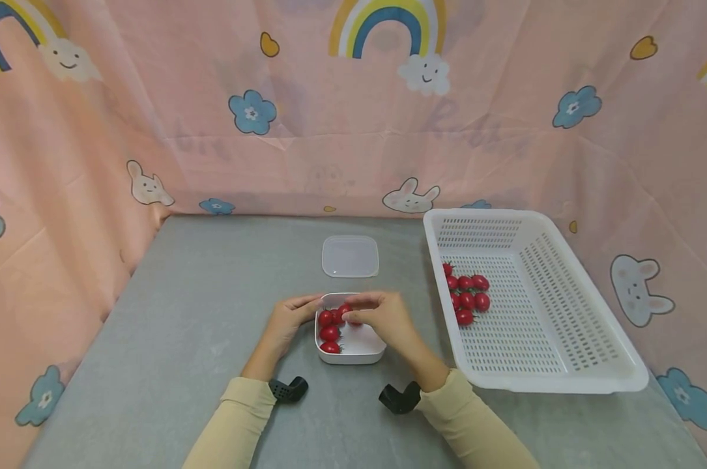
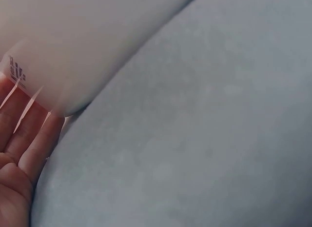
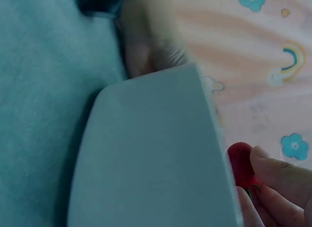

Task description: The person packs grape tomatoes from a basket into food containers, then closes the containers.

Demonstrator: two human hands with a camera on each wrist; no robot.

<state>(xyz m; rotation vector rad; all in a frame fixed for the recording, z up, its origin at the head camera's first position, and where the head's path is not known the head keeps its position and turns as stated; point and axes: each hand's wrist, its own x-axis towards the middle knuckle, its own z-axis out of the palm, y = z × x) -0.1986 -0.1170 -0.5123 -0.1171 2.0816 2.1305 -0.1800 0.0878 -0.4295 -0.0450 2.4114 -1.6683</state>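
1. We are pinching one tomato (image 3: 241,164) between the thumb and fingers of our right hand (image 1: 386,318), over the box.
2. We are resting our left hand (image 1: 287,320), fingers extended, against the side of the box (image 1: 353,358), which is standing between our hands.
3. Inside it, we are seeing more tomatoes (image 1: 330,333) lying mostly toward our left hand.
4. Beyond both hands, we are seeing a lid (image 1: 350,257) lying flat on the table (image 1: 183,312).
5. Right of our right hand, we are seeing a basket (image 1: 541,306) holding a cluster of tomatoes (image 1: 481,301) along its nearer side.
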